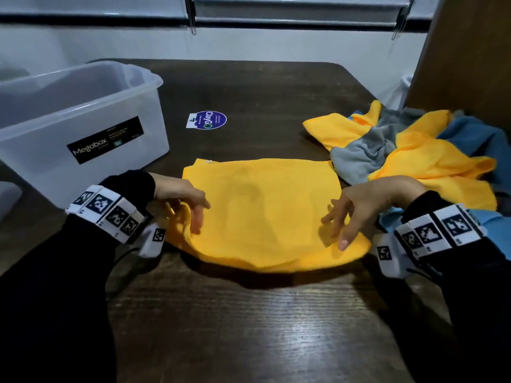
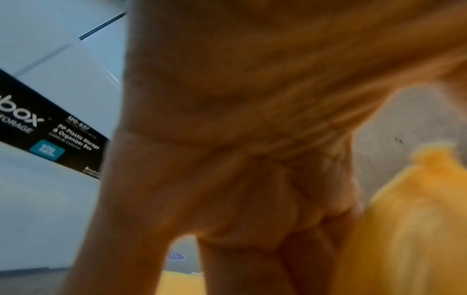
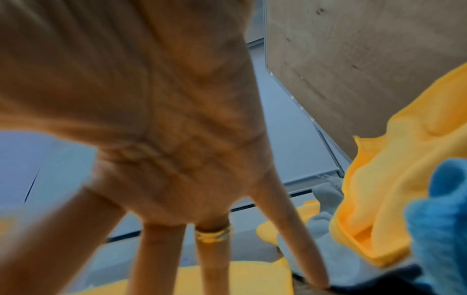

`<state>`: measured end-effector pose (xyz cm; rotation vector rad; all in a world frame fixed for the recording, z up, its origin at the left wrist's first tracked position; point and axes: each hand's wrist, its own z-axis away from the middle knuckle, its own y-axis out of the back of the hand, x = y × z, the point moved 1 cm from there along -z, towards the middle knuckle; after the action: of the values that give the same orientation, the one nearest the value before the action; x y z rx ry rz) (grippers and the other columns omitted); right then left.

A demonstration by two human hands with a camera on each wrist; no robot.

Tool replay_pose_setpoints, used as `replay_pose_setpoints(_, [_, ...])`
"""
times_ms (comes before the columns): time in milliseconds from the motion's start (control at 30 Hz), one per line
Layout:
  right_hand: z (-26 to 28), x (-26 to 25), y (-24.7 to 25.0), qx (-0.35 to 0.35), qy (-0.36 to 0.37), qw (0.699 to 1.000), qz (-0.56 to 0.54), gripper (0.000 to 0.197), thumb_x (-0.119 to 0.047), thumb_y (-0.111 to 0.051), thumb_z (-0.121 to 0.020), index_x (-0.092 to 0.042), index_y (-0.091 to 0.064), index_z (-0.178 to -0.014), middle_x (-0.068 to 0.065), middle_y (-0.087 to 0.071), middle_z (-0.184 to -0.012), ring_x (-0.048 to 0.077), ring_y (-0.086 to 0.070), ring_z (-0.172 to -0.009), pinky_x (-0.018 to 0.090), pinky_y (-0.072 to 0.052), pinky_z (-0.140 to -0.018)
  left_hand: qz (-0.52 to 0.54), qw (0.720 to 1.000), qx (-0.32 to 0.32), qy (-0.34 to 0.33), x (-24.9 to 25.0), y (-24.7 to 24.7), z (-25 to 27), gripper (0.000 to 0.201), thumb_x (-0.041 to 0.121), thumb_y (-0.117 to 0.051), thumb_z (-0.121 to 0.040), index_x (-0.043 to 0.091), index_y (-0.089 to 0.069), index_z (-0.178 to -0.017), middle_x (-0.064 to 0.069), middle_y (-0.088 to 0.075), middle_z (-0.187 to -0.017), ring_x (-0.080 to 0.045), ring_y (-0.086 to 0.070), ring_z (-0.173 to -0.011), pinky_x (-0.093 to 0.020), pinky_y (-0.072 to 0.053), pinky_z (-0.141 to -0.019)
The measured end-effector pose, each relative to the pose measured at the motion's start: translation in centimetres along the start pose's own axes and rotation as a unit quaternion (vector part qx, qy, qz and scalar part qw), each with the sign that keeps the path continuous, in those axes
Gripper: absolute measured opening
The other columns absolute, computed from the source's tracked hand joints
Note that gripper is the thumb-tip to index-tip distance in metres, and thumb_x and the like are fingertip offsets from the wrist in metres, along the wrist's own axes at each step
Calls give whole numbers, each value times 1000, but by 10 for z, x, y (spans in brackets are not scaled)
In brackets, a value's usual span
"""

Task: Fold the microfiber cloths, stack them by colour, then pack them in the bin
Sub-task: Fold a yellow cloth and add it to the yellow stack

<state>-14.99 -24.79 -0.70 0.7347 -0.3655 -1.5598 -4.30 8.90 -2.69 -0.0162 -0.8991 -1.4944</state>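
A yellow microfiber cloth [image 1: 265, 205] lies spread on the dark wooden table [image 1: 249, 313], its near edge doubled over and rumpled. My left hand [image 1: 188, 203] rests on the cloth's left edge, fingers straight and pointing down across the fabric [image 2: 404, 229]. My right hand [image 1: 354, 211] touches the cloth's right side with spread fingertips; the right wrist view shows those fingers [image 3: 161, 249] straight above the yellow fabric [image 3: 252, 279]. A loose pile of yellow, grey and blue cloths [image 1: 414, 150] lies at the right. The clear plastic bin [image 1: 83, 106] stands at the left.
A round blue sticker [image 1: 207, 120] lies on the table behind the cloth. A wooden panel [image 1: 464, 51] rises behind the pile at the right. A light blue cloth [image 1: 495, 219] lies by my right wrist. The bin's black label [image 2: 50, 135] is close to my left hand.
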Motion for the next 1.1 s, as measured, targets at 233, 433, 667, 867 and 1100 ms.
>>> replay_pose_setpoints(233, [-23,8,45,187,1,980,-75,58,-60,-54,-86,-32,-51,-137,-12,-51,-136,11,-45,-127,28,-38,-103,-7,939,338,-66,8,52,-23,27,36,-62,-88,11,-67,-97,-9,-70,-98,-21,-67,-90,-27,-52,-74])
replay_pose_setpoints(433, [-76,25,76,210,-38,954,-210,45,-14,-43,-103,-20,-36,-147,5,-47,-142,19,-51,-123,34,-50,-90,-120,905,408,9,2,86,-69,25,0,-52,-90,14,-66,-107,-6,-66,-113,-17,-61,-101,-27,-48,-88])
replay_pose_setpoints(667, [-110,53,82,282,-118,939,-155,45,0,-53,-91,-11,-49,-135,10,-61,-113,18,-63,-76,31,-52,-63,-175,924,334,64,-1,87,-89,35,17,-69,-83,14,-61,-117,-7,-64,-116,-23,-60,-106,-32,-49,-95])
replay_pose_setpoints(867, [-115,60,79,303,-126,939,-105,24,-22,-73,-83,-19,-62,-104,-1,-63,-93,15,-59,-80,21,-48,-56,-133,925,337,112,-6,79,-98,54,28,-68,-84,12,-50,-133,-10,-60,-124,-25,-58,-113,-35,-48,-96])
replay_pose_setpoints(1100, [-124,58,87,444,-148,878,-97,14,-19,-63,-87,-22,-55,-98,7,-51,-110,28,-57,-91,35,-47,-69,-113,876,453,120,-2,90,-96,50,22,-62,-89,18,-41,-135,-11,-58,-123,-27,-59,-109,-41,-51,-92])
